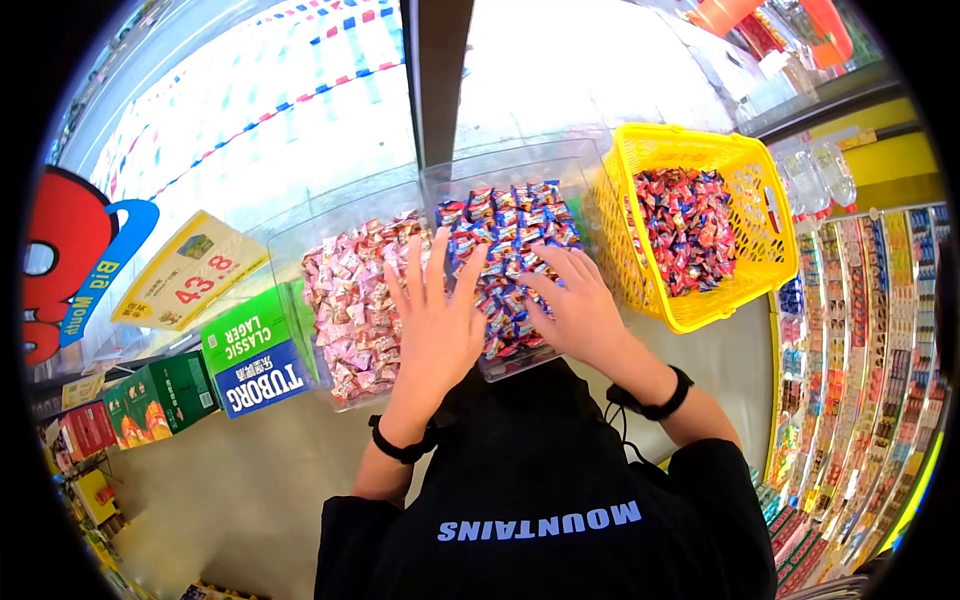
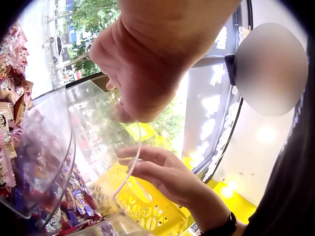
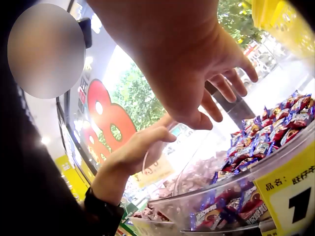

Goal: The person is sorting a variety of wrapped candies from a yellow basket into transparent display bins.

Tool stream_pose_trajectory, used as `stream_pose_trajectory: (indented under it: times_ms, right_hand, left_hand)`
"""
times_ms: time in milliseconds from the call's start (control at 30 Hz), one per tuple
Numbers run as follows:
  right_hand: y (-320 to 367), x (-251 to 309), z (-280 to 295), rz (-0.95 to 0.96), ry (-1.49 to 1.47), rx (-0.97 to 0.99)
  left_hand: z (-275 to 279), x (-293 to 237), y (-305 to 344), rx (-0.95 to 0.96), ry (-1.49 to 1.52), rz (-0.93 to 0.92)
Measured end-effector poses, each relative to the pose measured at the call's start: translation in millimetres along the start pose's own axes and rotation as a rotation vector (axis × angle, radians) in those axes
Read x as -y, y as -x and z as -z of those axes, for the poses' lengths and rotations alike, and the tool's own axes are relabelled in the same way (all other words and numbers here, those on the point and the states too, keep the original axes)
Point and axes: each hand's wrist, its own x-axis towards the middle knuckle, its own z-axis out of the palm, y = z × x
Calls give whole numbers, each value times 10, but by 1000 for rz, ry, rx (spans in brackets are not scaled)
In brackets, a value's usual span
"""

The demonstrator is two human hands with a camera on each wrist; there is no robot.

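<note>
Two clear plastic bins stand side by side. The left one holds pink-wrapped candies (image 1: 350, 300), the right one blue-and-red wrapped candies (image 1: 515, 215). My left hand (image 1: 437, 325) spreads its fingers above the border between the bins, the fingertips overlapping both heaps in the head view. Over the blue candies, my right hand (image 1: 580, 312) reaches in from the right with fingers extended and apart. Nothing is held in either palm. From the right wrist, the right hand (image 3: 197, 73) appears raised above the blue candies (image 3: 256, 142), with the left hand (image 3: 130, 152) beyond it.
A yellow basket (image 1: 690, 318) holding red and blue wrapped candies stands right of the bins. Beer cartons (image 1: 250, 345) and a price sign (image 1: 190, 272) are at the left. Stocked shelves (image 1: 860, 350) line the right side. Behind the bins is a window with a dark post (image 1: 440, 90).
</note>
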Motion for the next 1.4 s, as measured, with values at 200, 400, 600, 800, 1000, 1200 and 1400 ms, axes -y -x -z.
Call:
stream_pose_trajectory:
  times_ms: [200, 400, 600, 800, 1000, 1200, 1400]
  right_hand:
    - [247, -24, 619, 2, 30, -30]
    - [494, -392, 1003, 48, -64, -56]
    - [856, -1148, 1466, 107, -106, -84]
    - [1111, -1911, 1874, 99, -41, -77]
    - [1040, -2358, 2036, 139, -7, -2]
    - [697, -2782, 2075, 223, 67, 63]
    - [240, -3178, 1706, 282, 158, 407]
  left_hand:
    - [139, -376, -95, -45, 15, -34]
    - [16, -891, -196, -66, 8, -59]
    - [-336, -1730, -543, -103, -3, -113]
    - [-665, -2276, -855, -62, -31, -152]
    - [-803, -2415, -1045, 67, 25, -203]
    - [-847, -2355, -1053, 146, -8, -286]
    - [-844, -2356, -1047, 136, 45, -269]
